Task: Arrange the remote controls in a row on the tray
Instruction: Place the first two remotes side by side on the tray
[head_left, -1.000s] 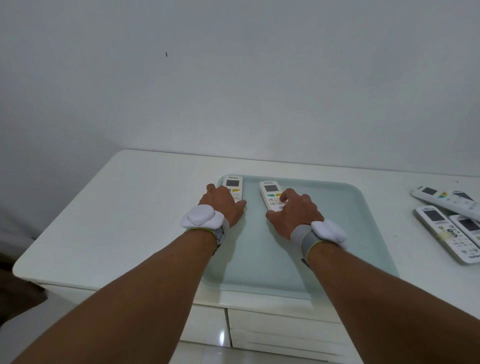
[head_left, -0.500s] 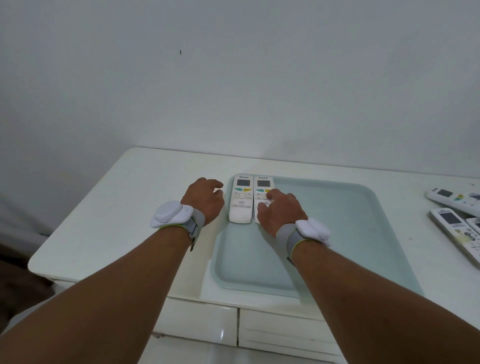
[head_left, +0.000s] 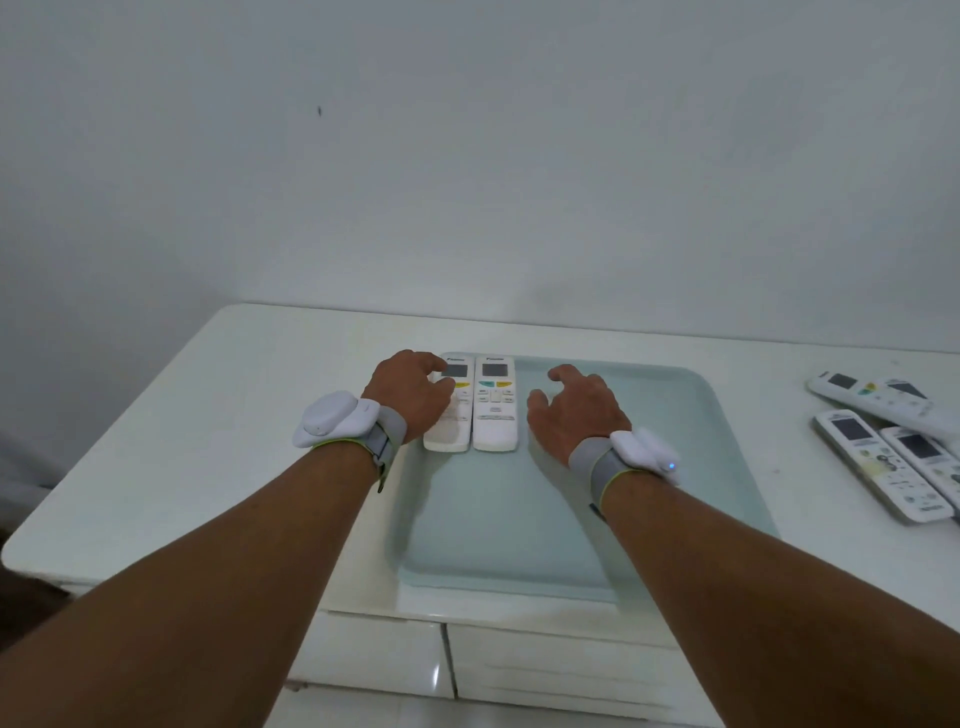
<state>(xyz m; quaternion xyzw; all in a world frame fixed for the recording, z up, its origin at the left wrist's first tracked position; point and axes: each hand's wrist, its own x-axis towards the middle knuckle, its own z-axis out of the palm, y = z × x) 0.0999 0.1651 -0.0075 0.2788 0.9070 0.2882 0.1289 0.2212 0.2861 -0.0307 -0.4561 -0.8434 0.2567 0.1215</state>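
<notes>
Neither hand grips anything: the left hand lies loosely open with its fingers resting on the first remote, and the right hand hovers open, empty, just beside the second remote. Both remotes lie side by side, touching, at the far left corner of the tray. That pair looks settled, so the squaring-up step seems nearly done. Next should be a reach to the spare remotes lying off the tray's right side, bringing one alongside the second.
</notes>
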